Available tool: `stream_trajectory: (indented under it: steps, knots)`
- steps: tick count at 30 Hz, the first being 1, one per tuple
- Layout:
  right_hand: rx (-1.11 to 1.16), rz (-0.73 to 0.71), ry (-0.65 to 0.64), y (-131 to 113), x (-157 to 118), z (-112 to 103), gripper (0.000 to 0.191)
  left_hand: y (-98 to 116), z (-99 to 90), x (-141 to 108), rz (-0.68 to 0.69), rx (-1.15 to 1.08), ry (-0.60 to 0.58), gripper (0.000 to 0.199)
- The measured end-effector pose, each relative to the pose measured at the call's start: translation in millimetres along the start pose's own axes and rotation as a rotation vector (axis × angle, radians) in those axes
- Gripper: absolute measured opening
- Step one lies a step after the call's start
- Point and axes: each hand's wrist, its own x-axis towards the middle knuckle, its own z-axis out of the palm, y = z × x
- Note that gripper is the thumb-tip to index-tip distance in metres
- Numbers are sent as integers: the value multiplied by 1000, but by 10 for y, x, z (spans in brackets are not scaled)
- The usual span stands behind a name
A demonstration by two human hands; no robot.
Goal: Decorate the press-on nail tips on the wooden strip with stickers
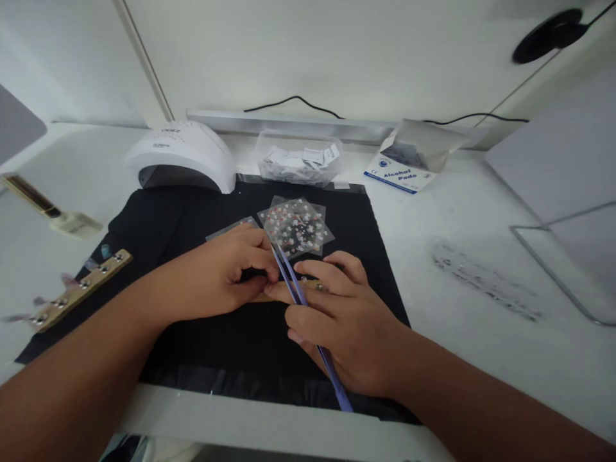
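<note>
Purple tweezers (326,359) lie in my right hand (344,314), their tips pointing up and away past my fingers. The right forefinger reaches toward the fingertips of my left hand (240,266), which is closed in a pinch; what it pinches is hidden. Beneath both hands runs a wooden nail display strip (262,297), mostly covered by fingers. Just beyond the tweezer tips, clear sticker sheets (293,224) with small white and red motifs lie fanned out. Another sheet (233,228) pokes out behind my left hand.
A black mat (202,350) covers the white table. A second wooden strip (84,289) with painted nail tips lies left, near a brush (72,221). Behind stand a white nail lamp (180,154), a clear box (298,170) of packets and an alcohol pads box (402,170). A clear strip (481,279) lies right.
</note>
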Motion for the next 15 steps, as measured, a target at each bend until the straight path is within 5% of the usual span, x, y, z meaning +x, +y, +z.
stream_trajectory:
  steps: [15]
  knots:
    - [22,16,-4,-13,-16,8,14,-29,-47,-22,-84,-118,19,22]
